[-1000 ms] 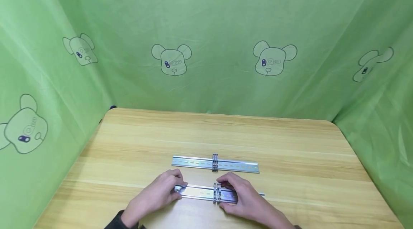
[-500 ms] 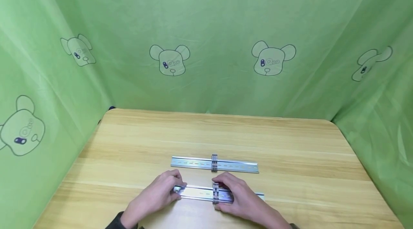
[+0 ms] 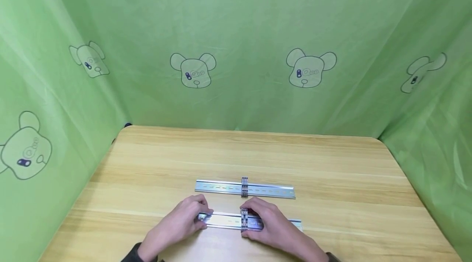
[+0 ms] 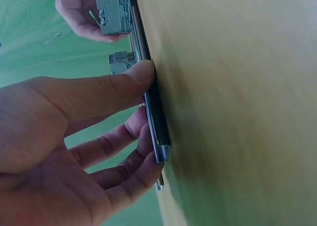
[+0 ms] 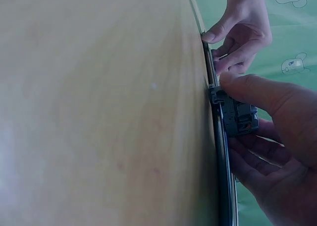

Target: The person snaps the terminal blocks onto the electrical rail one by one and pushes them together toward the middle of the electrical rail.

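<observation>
The near metal DIN rail lies across the table, and my left hand grips its left end, thumb on the near edge and fingers on the far edge. Grey terminal blocks sit side by side on this rail near its middle. My right hand pinches them from the right, with its thumb at the near side and fingertips at the far side. In the right wrist view, the thumb rests by the foot of the grey terminal block, where it meets the rail.
Behind lies a second slotted DIN rail, roughly parallel, with a small group of terminal blocks at its middle. Both rails rest on a wooden table. Green cloth with bear-head drawings hangs around the table.
My right hand has moved slightly left along the near rail, and the small gap between its terminal blocks has closed. My left hand keeps its grip on the rail end.
</observation>
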A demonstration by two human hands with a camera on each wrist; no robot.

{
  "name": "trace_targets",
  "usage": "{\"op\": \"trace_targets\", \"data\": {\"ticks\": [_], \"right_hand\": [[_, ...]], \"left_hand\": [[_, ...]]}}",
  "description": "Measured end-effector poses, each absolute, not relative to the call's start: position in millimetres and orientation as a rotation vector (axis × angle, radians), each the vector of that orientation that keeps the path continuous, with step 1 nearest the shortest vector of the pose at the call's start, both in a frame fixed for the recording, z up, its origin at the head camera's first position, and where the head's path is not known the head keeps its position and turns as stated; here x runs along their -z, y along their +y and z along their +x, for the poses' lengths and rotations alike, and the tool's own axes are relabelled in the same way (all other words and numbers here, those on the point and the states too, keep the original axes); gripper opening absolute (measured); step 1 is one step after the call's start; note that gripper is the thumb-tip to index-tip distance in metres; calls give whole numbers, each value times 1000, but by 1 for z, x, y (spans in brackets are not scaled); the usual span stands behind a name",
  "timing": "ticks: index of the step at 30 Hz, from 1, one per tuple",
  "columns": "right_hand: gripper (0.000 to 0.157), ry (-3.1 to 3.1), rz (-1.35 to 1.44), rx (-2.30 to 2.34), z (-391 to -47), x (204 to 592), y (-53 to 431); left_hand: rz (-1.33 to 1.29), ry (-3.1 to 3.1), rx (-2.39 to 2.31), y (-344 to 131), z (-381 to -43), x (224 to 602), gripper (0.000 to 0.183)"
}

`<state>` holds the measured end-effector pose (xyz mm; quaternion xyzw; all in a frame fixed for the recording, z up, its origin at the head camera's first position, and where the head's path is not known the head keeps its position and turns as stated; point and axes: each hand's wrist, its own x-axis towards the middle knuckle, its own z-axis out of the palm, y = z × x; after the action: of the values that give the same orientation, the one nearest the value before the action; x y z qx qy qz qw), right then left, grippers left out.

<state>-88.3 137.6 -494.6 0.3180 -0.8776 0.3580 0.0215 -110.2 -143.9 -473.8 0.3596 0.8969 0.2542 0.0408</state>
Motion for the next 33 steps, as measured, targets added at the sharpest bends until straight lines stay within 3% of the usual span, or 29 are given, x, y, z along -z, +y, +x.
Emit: {"op": "trace_targets", "data": {"ticks": [19, 30, 33], "right_hand": [[51, -2722, 966, -1114, -93, 496, 135], [67, -2717, 918, -1050, -91, 489, 142], [63, -2704, 843, -1029, -93, 479, 156]], "left_hand": [[1053, 2759, -773, -145, -112, 475, 31], [1015, 2734, -727, -149, -114, 473, 37], [1018, 2751, -757, -156, -121, 467, 31]]}}
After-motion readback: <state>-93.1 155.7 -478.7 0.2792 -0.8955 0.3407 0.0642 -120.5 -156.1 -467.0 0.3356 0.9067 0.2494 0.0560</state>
